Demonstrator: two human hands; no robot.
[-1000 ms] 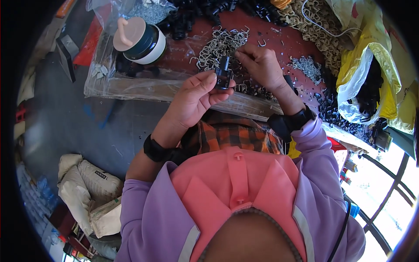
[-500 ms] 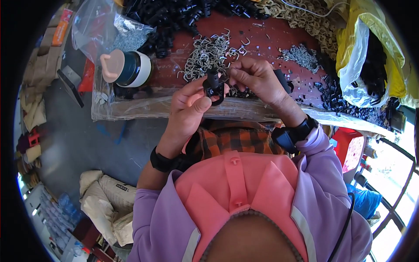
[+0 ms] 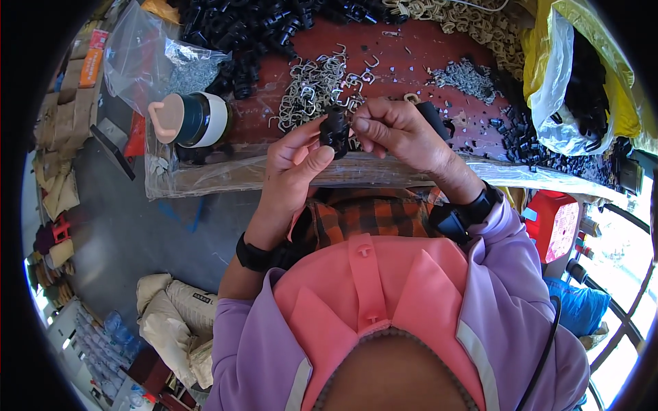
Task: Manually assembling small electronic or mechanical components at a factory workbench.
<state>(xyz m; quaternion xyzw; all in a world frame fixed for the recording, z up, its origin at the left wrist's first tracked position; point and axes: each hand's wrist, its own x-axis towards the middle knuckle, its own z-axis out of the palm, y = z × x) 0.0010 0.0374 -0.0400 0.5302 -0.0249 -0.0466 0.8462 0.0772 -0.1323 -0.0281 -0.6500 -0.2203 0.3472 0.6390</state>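
Note:
Above the table's near edge, my left hand (image 3: 296,161) grips a small black plastic fitting (image 3: 335,129) between thumb and fingers, holding it roughly upright. Just to its right, my right hand (image 3: 401,135) is closed in a pinch, its thumb and fingertips close against the fitting's side. Whatever sits in that pinch is too small or hidden to make out. Behind both hands lies a heap of bent metal hooks (image 3: 312,88). A black cylindrical piece (image 3: 433,120) rests on the table beside my right hand.
Black plastic parts (image 3: 250,31) pile at the back of the red table (image 3: 391,65), near beige rings (image 3: 466,24). Small silvery pieces (image 3: 466,79) lie to the right, by a yellow bag (image 3: 620,89). A lidded cup (image 3: 199,120) and a clear bag (image 3: 140,58) stand left.
The fitting in my left hand has turned slightly, and my right hand's fingertips have come lower and closer against it. The whole view has shifted a little.

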